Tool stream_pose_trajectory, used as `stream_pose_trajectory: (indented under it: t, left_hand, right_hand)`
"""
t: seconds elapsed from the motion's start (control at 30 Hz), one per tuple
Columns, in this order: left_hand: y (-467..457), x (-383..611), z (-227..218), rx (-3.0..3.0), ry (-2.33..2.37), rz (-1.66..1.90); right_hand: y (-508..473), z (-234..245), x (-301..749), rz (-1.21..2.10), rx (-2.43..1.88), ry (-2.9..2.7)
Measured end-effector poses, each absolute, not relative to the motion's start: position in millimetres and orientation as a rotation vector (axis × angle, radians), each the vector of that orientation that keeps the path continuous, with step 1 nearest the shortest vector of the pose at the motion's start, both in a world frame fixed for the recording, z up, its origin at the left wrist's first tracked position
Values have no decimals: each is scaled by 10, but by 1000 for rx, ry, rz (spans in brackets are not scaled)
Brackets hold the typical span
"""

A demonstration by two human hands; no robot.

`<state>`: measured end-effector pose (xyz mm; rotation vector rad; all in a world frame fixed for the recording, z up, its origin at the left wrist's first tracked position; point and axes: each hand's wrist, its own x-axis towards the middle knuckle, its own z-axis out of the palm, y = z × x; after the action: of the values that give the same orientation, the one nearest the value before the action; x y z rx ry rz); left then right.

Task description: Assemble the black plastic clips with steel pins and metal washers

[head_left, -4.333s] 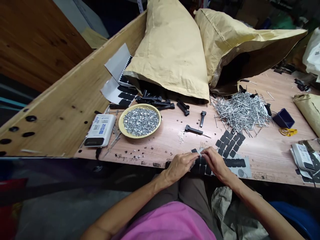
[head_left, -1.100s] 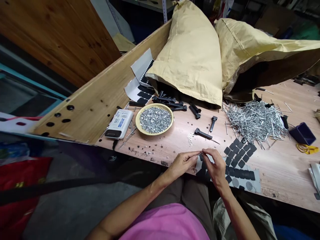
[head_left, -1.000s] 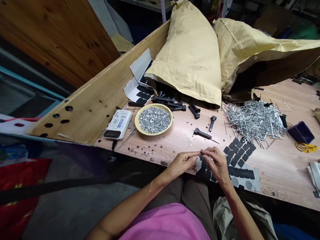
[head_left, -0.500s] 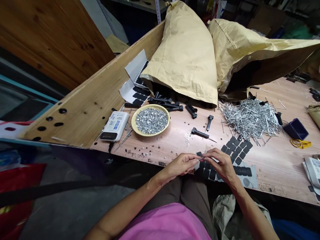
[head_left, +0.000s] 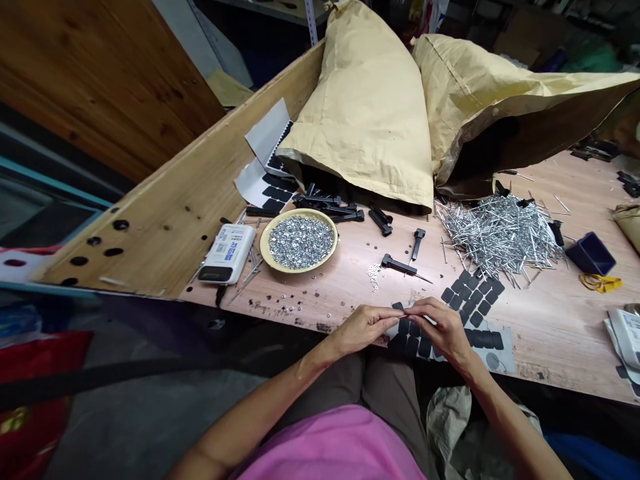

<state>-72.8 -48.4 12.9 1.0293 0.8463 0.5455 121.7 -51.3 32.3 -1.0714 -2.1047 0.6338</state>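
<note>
My left hand (head_left: 369,325) and my right hand (head_left: 439,325) meet fingertip to fingertip over the front edge of the table. Both are closed in a pinch, thumb against fingers. Whatever small thin piece lies between them is mostly hidden by the fingertips. Under and beside my right hand lies a grey backing sheet (head_left: 506,347) with black rounded pads (head_left: 484,339) on it. More black pads (head_left: 467,293) lie in rows just beyond. A black plastic part with a thin metal pin (head_left: 400,265) rests farther back, near a scatter of small washers (head_left: 374,275).
A yellow bowl (head_left: 264,250) full of small metal pieces stands left, beside a white device (head_left: 229,250). Paper sacks (head_left: 373,107) lie behind. A heap of metal pins (head_left: 503,230) and a dark blue box (head_left: 591,255) are at right. A wooden board (head_left: 165,200) borders the left.
The view has shifted very slightly. Both hands stay pinched together in the same place, with only tiny finger movement.
</note>
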Motion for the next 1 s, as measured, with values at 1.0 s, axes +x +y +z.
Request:
stream_pose_trajectory:
  t: [1.0]
  left_hand:
    - [-576, -673, 23, 2199, 1095, 655]
  right_hand:
    - [-628, 124, 1148, 490, -1161, -2143]
